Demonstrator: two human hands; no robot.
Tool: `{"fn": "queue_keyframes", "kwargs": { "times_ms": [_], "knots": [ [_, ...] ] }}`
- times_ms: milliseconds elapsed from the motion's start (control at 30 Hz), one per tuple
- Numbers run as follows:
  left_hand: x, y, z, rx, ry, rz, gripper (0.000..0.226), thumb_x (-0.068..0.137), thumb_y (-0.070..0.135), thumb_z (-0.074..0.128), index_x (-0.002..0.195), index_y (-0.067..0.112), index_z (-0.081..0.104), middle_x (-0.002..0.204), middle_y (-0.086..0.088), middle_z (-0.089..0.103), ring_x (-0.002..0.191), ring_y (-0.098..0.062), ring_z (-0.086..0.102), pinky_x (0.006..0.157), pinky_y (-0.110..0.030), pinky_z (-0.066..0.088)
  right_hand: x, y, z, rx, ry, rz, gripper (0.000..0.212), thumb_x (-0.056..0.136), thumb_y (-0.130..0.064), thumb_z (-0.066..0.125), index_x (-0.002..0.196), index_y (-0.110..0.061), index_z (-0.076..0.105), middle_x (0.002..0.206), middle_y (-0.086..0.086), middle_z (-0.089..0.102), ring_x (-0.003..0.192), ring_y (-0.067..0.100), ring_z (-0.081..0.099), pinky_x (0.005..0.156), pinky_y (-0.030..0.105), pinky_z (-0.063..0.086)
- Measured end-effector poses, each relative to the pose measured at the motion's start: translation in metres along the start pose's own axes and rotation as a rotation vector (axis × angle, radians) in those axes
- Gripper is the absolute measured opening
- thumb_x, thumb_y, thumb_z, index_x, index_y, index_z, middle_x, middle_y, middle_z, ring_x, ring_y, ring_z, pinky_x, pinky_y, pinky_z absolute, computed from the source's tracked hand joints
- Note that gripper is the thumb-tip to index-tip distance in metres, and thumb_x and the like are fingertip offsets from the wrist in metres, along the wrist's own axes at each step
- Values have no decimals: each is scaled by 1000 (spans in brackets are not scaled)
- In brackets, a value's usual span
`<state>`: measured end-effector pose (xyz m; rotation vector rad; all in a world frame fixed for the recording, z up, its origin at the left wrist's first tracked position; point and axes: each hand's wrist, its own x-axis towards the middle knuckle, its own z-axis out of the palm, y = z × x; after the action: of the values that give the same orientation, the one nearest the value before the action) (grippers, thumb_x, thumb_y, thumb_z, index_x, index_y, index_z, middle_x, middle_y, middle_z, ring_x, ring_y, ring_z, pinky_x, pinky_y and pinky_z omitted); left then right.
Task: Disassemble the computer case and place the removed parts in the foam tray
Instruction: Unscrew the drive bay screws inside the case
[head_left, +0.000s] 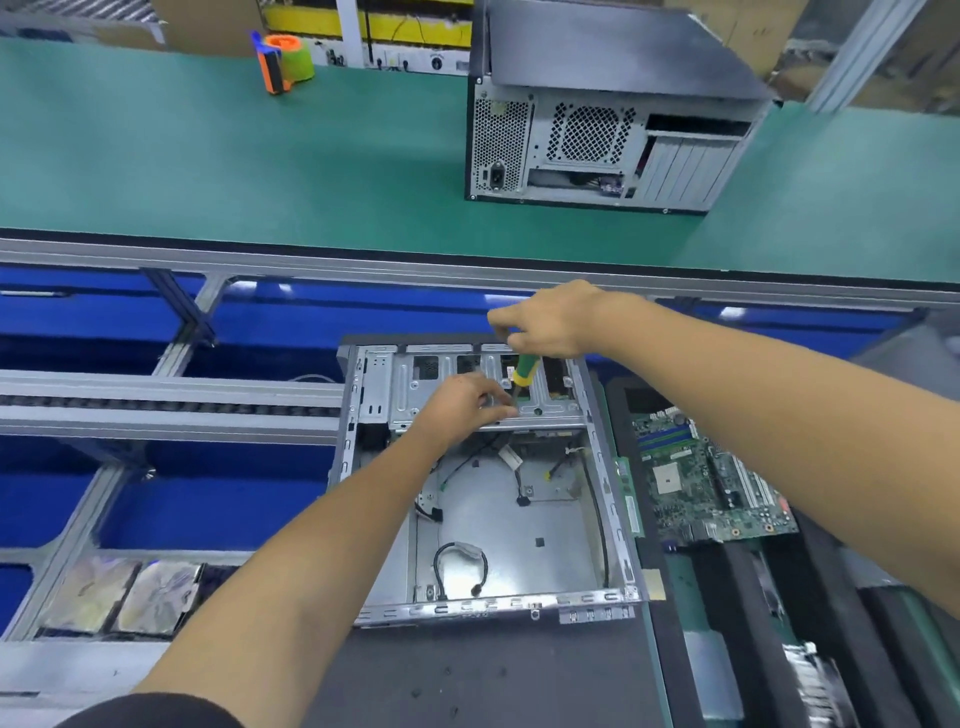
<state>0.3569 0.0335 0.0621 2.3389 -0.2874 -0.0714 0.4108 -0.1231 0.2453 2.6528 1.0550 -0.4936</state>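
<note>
An open computer case (363, 467) lies on the dark mat in front of me, with loose black cables on its bare metal floor. My right hand (550, 322) grips the top of a green and yellow screwdriver (525, 371) held upright over the case's far drive bracket (545, 410). My left hand (465, 402) pinches around the screwdriver's shaft at the bracket, steadying the tip. A removed green motherboard (711, 483) lies in the black foam tray (737, 587) to the right of the case.
A second computer case (597, 140) stands on the green conveyor belt (208, 171) behind. An orange tape dispenser (283, 62) sits far left on the belt. Two hard drives (124, 597) lie at the lower left, beside an aluminium rail frame over blue bins.
</note>
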Motion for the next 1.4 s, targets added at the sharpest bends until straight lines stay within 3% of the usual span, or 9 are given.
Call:
{"fn": "queue_keyframes", "kwargs": {
  "times_ms": [100,233,467,633,767,933,1133,1267,1400],
  "knots": [
    [0,0,0,-2,3,19,29,84,46,81,98,21,79,68,16,47,63,-1,45,58,-22,34,-1,3,1,101,-18,-15,26,89,-22,57,107,-34,44,92,-5,45,77,23,54,58,33,32],
    [0,2,-1,-2,7,18,30,84,47,80,100,21,80,66,17,45,61,-1,45,56,-18,31,2,3,4,134,31,-14,14,98,-36,51,109,-28,47,89,-3,51,84,27,54,61,36,36],
    [-2,3,-2,-14,11,27,28,84,43,81,99,19,80,77,13,55,68,-2,48,62,-20,35,-1,3,9,359,98,-202,33,72,12,52,90,-16,57,82,-11,50,84,12,44,74,34,33],
    [-2,5,-2,14,2,24,28,88,45,77,103,22,79,85,4,61,76,-10,52,63,-25,38,-9,14,6,351,150,-179,29,70,12,51,83,-14,56,79,-5,54,88,21,46,85,41,40],
    [-5,7,-1,44,-9,0,28,91,47,72,103,22,74,82,4,59,74,-12,52,61,-28,39,-17,24,0,359,157,-127,26,70,9,54,85,-11,58,89,3,53,91,27,51,77,44,47],
    [-5,12,2,81,5,-23,28,97,48,63,102,21,68,75,15,53,69,0,50,56,-21,34,-28,35,3,341,136,-66,23,73,7,54,88,-10,58,94,6,51,91,31,52,74,44,46],
    [3,18,0,-117,35,-172,32,107,40,48,110,9,56,87,-12,66,76,-24,63,70,-42,51,-35,47,19,370,81,-24,19,79,3,63,90,-9,53,93,3,44,80,24,45,61,34,34],
    [10,25,2,-155,25,-206,33,110,38,36,103,9,50,82,-1,57,70,-16,51,60,-30,39,-36,56,26,365,75,-9,19,80,2,63,89,-11,53,98,8,47,80,24,45,62,35,35],
    [21,37,10,-497,19,-317,23,109,24,31,92,12,41,82,-5,52,58,-13,41,55,-29,35,-36,63,29,379,77,-2,20,78,2,62,88,-12,52,95,6,47,78,19,44,61,33,30]
  ]
}}
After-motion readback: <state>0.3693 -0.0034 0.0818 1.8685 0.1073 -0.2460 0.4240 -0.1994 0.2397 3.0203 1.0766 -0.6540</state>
